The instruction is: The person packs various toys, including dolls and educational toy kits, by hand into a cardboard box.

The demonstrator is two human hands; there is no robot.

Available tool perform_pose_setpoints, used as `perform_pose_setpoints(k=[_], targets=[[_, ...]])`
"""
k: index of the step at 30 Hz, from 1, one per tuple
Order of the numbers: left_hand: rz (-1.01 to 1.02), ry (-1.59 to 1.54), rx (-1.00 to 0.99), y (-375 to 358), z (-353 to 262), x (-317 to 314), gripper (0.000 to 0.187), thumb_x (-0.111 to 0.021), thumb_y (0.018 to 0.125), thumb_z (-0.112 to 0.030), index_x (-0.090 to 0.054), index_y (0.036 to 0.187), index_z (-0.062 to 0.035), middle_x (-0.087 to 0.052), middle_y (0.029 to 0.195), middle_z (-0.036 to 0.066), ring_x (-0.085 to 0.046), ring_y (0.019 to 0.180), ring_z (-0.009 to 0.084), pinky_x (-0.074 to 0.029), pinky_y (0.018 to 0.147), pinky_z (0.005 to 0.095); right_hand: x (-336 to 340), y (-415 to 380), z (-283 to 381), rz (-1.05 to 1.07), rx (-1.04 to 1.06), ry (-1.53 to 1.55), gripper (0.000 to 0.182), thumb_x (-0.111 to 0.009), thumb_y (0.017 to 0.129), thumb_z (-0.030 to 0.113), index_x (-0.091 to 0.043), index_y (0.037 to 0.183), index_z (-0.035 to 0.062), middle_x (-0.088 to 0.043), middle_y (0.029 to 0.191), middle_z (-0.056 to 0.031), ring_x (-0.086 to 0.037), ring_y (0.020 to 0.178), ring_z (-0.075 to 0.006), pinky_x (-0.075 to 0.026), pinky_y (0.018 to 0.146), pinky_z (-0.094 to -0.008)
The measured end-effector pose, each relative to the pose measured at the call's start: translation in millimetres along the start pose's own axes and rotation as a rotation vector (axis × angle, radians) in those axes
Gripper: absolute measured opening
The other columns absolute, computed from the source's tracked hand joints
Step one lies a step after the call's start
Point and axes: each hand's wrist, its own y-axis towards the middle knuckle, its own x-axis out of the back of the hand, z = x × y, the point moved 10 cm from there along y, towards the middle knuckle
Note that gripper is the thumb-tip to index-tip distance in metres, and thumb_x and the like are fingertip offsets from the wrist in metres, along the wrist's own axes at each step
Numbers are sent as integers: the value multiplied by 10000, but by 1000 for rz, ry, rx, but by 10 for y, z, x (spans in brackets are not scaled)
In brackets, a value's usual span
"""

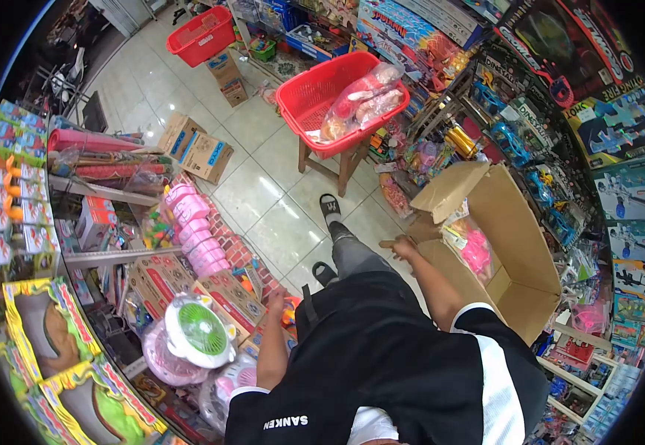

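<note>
My right hand [406, 249] is at the edge of a large open cardboard box [526, 245], with its fingers closed around a flap. Inside the box lies a plastic bag with a bright pink toy [477, 251]. My left hand [276, 300] hangs low by the left shelf, beside an orange packaged item [290, 311]; its fingers are too small and partly hidden to read. Near my left forearm stand a white and green toy fan [202, 328] in plastic wrap and printed cartons [233, 300].
A red basket [304, 111] with bagged dolls [359, 104] rests on a wooden stool [343, 170] ahead. Another red basket [201, 35] and a carton [196, 148] lie farther off on the tiled floor [256, 193]. Shelves of boxed toys line both sides.
</note>
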Motion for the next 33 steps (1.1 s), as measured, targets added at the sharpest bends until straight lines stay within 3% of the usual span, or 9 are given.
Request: perform_pose_setpoints(k=[6,8,12,16,18,20,24,30,33], targets=[[-65,97,-322,461,-1852,-342,263,-448,954,-181,-560,1104,4,-633,892,108,-597,677,162,-481,630,275,166,396,1710,-25,96,454,587,-563,864,265,-291,1336,46,-600,918,-129,-639,669,-232,-486,492,-357],[-207,118,-624,345,-2924,-526,260,-455,957,-186,-560,1104,0,-620,944,106,-588,761,150,-478,676,268,551,495,2246,-262,195,595,533,-542,872,226,-320,1300,-4,-605,856,-137,-604,545,-204,-463,481,-333],[-212,124,-934,107,-4712,-1320,248,-449,961,-208,-583,1078,-35,-576,954,53,-544,862,125,-423,732,255,1573,317,3074,-856,573,637,445,-551,869,91,-363,1267,21,-546,835,-61,-536,658,-137,-466,582,-273],[-146,355,-1136,-205,-5907,-2124,232,-455,946,-174,-590,1051,-16,-559,996,82,-541,928,174,-420,806,291,2324,-283,3868,-1038,796,526,437,-574,852,71,-378,1235,-2,-556,878,-73,-547,765,-141,-466,640,-276],[-73,394,-1145,-240,-6180,-2459,226,-460,939,-161,-591,1044,-10,-555,1001,90,-541,949,187,-414,834,301,2532,-420,4182,-1091,861,417,443,-585,852,83,-374,1231,-6,-561,897,-81,-551,785,-144,-466,657,-282],[101,397,-1175,-209,-6313,-2802,213,-463,930,-138,-596,1018,2,-553,995,101,-538,984,200,-401,874,307,2616,-86,4186,-860,594,701,590,-662,815,223,-376,1255,-44,-583,858,-122,-568,828,-213,-447,766,-332],[270,504,-1146,149,-6274,-3221,215,-461,932,-126,-591,1031,14,-547,1010,118,-540,988,224,-403,876,303,2696,690,4186,-815,472,552,502,-665,813,263,-469,1134,-70,-597,780,-113,-575,680,-196,-451,653,-318],[411,612,-1040,298,-6315,-3403,247,-536,901,-134,-565,1106,0,-525,1078,117,-530,1025,233,-417,875,312,2636,380,4658,-722,694,677,132,-609,853,139,-581,877,12,-554,641,-22,-472,553,-96,-377,523,-268],[349,616,-1098,351,-6495,-3327,556,-694,794,-240,-454,1234,-1,-452,1207,165,-470,1156,295,-375,974,352,2395,47,5156,-397,842,783,79,-608,870,108,-589,904,39,-508,612,26,-458,518,-51,-360,468,-224]])
